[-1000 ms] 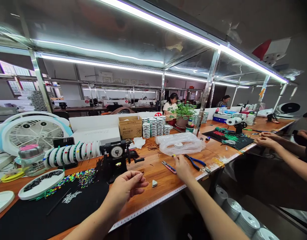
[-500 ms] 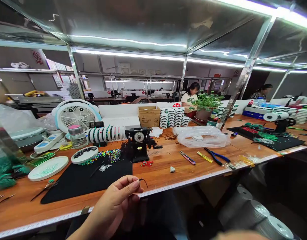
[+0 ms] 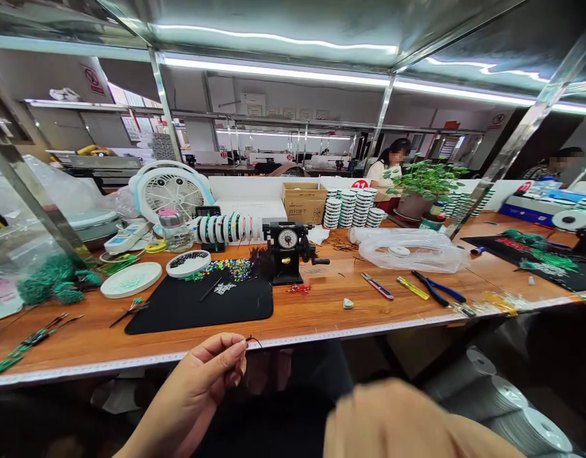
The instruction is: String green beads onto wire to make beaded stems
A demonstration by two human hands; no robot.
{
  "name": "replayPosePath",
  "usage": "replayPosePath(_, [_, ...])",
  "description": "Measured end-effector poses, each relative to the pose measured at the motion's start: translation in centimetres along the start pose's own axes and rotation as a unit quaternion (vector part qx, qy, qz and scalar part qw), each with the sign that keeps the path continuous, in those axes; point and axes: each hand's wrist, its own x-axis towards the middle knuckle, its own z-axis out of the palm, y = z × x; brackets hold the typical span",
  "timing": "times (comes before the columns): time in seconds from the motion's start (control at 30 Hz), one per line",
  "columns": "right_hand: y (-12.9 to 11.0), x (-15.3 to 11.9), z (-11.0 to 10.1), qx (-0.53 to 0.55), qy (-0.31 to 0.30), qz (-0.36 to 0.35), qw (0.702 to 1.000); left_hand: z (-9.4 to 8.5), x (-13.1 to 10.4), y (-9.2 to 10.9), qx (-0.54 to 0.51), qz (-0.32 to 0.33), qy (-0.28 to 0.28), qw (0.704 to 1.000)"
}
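My left hand [image 3: 210, 369] is just off the front edge of the table, thumb and forefinger pinched together on a thin black cord [image 3: 255, 341]. A short curved end of that cord sticks out past the fingertips. Low at the right, my right hand [image 3: 388, 423] is smeared by motion, and its fingers cannot be made out. Behind the left hand lies a black mat [image 3: 178, 318] with small white pieces [image 3: 224, 289] and multicoloured beads [image 3: 238, 270] on it. A black hand-cranked winder [image 3: 287, 254] carrying white spools [image 3: 231, 228] stands behind the mat.
Scissors [image 3: 376, 286], a yellow cutter [image 3: 413, 288] and blue-handled pliers [image 3: 438, 289] lie to the right. A plastic bag [image 3: 410, 249] is behind them. White dishes [image 3: 131, 280] and a fan [image 3: 171, 191] stand left. Large spools [image 3: 536, 426] sit below, right. A co-worker [image 3: 391, 162] sits beyond the partition.
The view has shifted, so the table appears further left-to-right displaced and higher. My right hand has risen into view at lower right. My left hand keeps its pinch on the cord.
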Motion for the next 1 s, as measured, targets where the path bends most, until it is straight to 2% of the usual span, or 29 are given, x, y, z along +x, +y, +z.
replayPosePath(0.07, [-0.2,3.8,2.1,-0.059,-0.060,0.013,0.996,0.1,-0.4,-0.1,0.003,0.008,-0.017,1.000])
replayPosePath(0.13, [0.5,6.6,4.1,-0.101,-0.094,0.032,0.990,0.4,-0.7,-0.1,0.001,0.007,-0.032,0.999])
replayPosePath(0.23, [2.6,8.5,6.0,-0.053,-0.139,0.074,0.986,0.7,-0.7,-0.2,0.000,0.001,-0.054,0.999])
replayPosePath(0.3, [3.9,8.5,6.3,-0.028,-0.130,0.074,0.988,0.6,-0.5,-0.5,0.005,0.001,-0.047,0.999])
replayPosePath(0.37, [4.6,8.2,6.1,-0.052,-0.091,0.048,0.993,0.2,-0.2,-0.9,0.028,0.039,0.009,0.999])
replayPosePath(0.43, [4.8,7.8,5.7,-0.139,-0.045,-0.006,0.989,-0.2,-0.1,-1.4,0.073,0.096,0.068,0.990])
replayPosePath(0.47, [4.8,7.6,5.5,-0.196,-0.024,-0.040,0.979,-0.4,-0.1,-1.6,0.098,0.112,0.076,0.986])
replayPosePath(0.5, [4.7,7.4,5.4,-0.252,-0.007,-0.075,0.965,-0.5,-0.1,-1.8,0.119,0.105,0.068,0.985])
replayPosePath(0.57, [4.8,7.1,5.1,-0.338,0.002,-0.128,0.933,-0.5,0.0,-2.0,0.121,0.031,0.019,0.992])
replayPosePath(0.63, [5.0,6.8,5.1,-0.379,-0.016,-0.151,0.913,-0.2,0.2,-2.2,0.075,-0.034,-0.024,0.996])
replayPosePath(0.67, [5.3,6.6,5.1,-0.391,-0.026,-0.155,0.907,-0.1,0.4,-2.2,0.042,-0.044,-0.034,0.998])
replayPosePath(0.77, [6.1,6.2,5.2,-0.399,-0.044,-0.145,0.904,0.1,1.0,-2.3,-0.021,-0.022,-0.032,0.999])
replayPosePath(0.83, [6.6,6.1,5.2,-0.389,-0.052,-0.139,0.909,0.2,1.1,-2.2,-0.012,-0.007,-0.021,1.000])
replayPosePath(0.93, [7.2,6.2,4.9,-0.359,-0.081,-0.139,0.919,0.5,0.7,-1.6,0.090,0.052,-0.018,0.994])
replayPosePath(1.0, [7.3,6.3,4.6,-0.330,-0.104,-0.127,0.930,0.6,0.3,-0.8,0.216,0.118,-0.019,0.969])
